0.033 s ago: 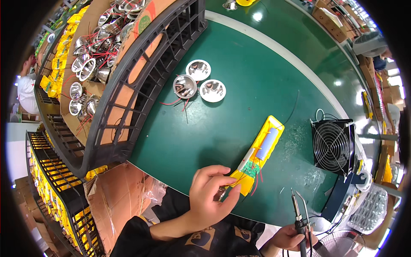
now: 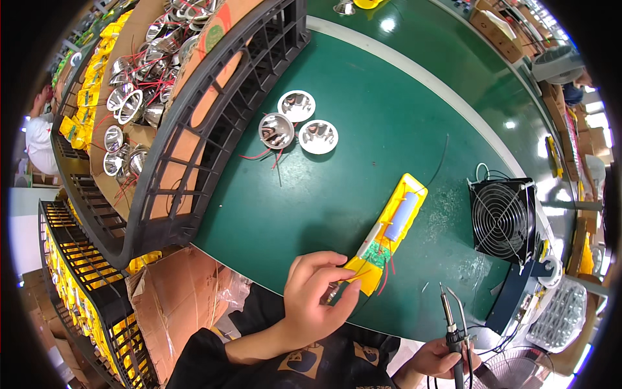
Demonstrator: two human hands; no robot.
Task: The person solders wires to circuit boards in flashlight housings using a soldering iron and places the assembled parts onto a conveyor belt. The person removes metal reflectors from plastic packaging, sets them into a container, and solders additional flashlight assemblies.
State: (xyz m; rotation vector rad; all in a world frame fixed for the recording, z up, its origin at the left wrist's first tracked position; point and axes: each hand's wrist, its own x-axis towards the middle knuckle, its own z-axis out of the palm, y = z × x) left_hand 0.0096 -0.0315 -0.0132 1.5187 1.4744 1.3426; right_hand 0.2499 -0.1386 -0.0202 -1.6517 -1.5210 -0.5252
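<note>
A long yellow plastic housing [image 2: 406, 183] lies slanted on the green table, holding a blue cylindrical battery cell [image 2: 402, 216] and a small green circuit board [image 2: 376, 255]. Thin red and dark wires trail from the board. My left hand [image 2: 319, 285] is closed at the housing's near end, thumb and fingertips almost meeting beside thin wires. Something shiny and metallic shows between its fingers, mostly hidden. At the lower right, my right hand [image 2: 435, 360] grips a soldering iron [image 2: 451, 327], tip upward, with a thin curved metal tube alongside. The tip is apart from the housing.
Three silver reflector cups [image 2: 317, 137] sit at the table's far left part. A black crate [image 2: 184, 152] with cardboard and more reflectors stands at the left. A black fan [image 2: 500, 217] and a dark blue stand [image 2: 516, 295] are on the right. Below the crate leans a cardboard box [image 2: 178, 295].
The view has shifted slightly, so the table things sit a little further left. Both hands keep nearly the same pose, the right still on the soldering iron.
</note>
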